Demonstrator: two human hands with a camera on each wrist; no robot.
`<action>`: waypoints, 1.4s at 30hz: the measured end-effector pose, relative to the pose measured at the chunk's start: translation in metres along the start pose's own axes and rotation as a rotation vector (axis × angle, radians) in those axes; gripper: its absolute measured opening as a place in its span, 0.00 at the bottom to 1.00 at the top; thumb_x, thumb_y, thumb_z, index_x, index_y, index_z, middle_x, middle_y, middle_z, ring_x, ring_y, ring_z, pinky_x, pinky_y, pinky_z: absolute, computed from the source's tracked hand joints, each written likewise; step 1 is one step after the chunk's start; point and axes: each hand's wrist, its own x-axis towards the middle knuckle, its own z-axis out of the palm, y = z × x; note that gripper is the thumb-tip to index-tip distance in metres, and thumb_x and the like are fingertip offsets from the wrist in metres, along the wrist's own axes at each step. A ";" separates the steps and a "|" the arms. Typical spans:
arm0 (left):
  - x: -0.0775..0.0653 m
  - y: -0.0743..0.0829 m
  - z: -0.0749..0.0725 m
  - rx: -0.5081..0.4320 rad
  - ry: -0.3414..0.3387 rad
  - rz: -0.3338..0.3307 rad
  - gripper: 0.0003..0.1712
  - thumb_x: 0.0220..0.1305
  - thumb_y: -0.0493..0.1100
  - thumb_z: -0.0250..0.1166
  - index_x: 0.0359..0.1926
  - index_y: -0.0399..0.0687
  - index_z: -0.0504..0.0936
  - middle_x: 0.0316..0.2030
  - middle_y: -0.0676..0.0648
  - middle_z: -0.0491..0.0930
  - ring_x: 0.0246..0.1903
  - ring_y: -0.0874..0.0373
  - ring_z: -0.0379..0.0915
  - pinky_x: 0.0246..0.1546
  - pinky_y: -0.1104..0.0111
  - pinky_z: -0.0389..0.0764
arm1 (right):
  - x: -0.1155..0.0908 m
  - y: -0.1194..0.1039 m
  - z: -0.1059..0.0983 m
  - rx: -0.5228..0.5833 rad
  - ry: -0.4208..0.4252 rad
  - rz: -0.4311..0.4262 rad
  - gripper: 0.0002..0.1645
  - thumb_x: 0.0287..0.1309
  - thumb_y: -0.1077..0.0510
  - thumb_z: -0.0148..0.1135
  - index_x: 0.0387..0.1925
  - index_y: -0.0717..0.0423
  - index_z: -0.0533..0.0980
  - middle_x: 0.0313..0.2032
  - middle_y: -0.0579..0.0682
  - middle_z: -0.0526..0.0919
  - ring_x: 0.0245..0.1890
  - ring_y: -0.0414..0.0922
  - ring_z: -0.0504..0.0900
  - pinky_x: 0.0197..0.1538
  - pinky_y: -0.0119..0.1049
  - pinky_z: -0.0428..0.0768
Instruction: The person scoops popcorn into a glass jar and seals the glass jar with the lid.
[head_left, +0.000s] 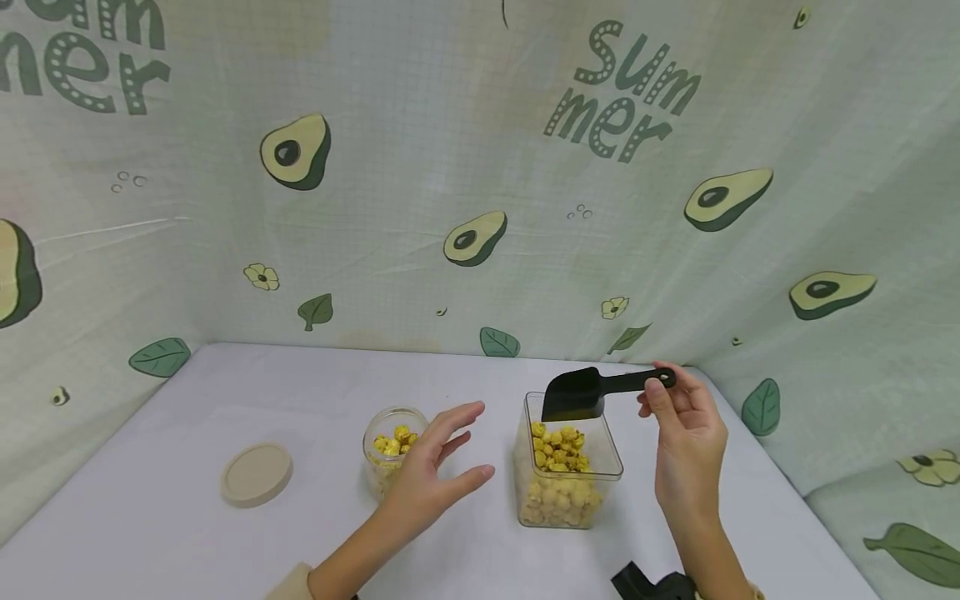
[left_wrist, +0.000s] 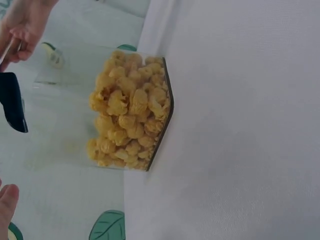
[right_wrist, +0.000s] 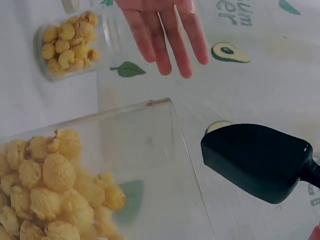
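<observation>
My right hand (head_left: 692,429) pinches the end of a black scoop's handle, holding the scoop (head_left: 576,393) over the rim of a clear square container (head_left: 558,500). Yellow popcorn (left_wrist: 131,112) fills the lower part of that container. In the right wrist view the scoop (right_wrist: 255,160) hangs beside the open top, its bowl facing away so the inside is hidden. My left hand (head_left: 431,467) is held between the square container and a small round jar (head_left: 375,475), fingers spread and holding nothing. It partly covers the jar, which also has popcorn (right_wrist: 72,42) in it.
A beige round lid (head_left: 257,475) lies on the white table (head_left: 300,392) left of the jar. Behind the table hangs a pale cloth (head_left: 390,167) printed with avocados and leaves. A black strap-like piece (head_left: 652,583) sits at my right wrist.
</observation>
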 end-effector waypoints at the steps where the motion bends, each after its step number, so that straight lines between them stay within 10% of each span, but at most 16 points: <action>1: 0.001 -0.001 0.002 -0.006 -0.009 -0.005 0.36 0.55 0.39 0.68 0.64 0.51 0.65 0.64 0.49 0.64 0.63 0.54 0.61 0.63 0.65 0.67 | 0.000 0.000 -0.001 -0.013 -0.004 -0.012 0.16 0.58 0.71 0.56 0.49 0.68 0.72 0.28 0.49 0.80 0.27 0.41 0.74 0.33 0.27 0.76; 12: 0.011 -0.008 0.018 -0.047 -0.109 -0.099 0.38 0.56 0.39 0.67 0.67 0.51 0.62 0.65 0.46 0.61 0.63 0.48 0.60 0.62 0.64 0.69 | 0.000 0.001 -0.008 -0.343 -0.075 -0.106 0.19 0.56 0.70 0.59 0.51 0.63 0.74 0.33 0.44 0.79 0.32 0.38 0.75 0.36 0.19 0.76; 24: 0.016 -0.019 0.033 -0.066 -0.163 -0.149 0.39 0.56 0.41 0.67 0.67 0.44 0.60 0.64 0.40 0.61 0.60 0.42 0.62 0.58 0.62 0.74 | 0.001 0.007 -0.007 -0.843 -0.272 -0.392 0.21 0.51 0.66 0.66 0.49 0.54 0.78 0.31 0.43 0.76 0.31 0.31 0.66 0.30 0.21 0.64; 42: 0.020 -0.028 0.043 -0.052 -0.172 -0.190 0.39 0.55 0.44 0.68 0.67 0.50 0.61 0.63 0.41 0.62 0.59 0.44 0.65 0.53 0.63 0.78 | 0.003 0.010 -0.006 -1.018 -0.465 -0.458 0.17 0.53 0.61 0.65 0.47 0.53 0.77 0.30 0.43 0.77 0.29 0.35 0.63 0.25 0.28 0.67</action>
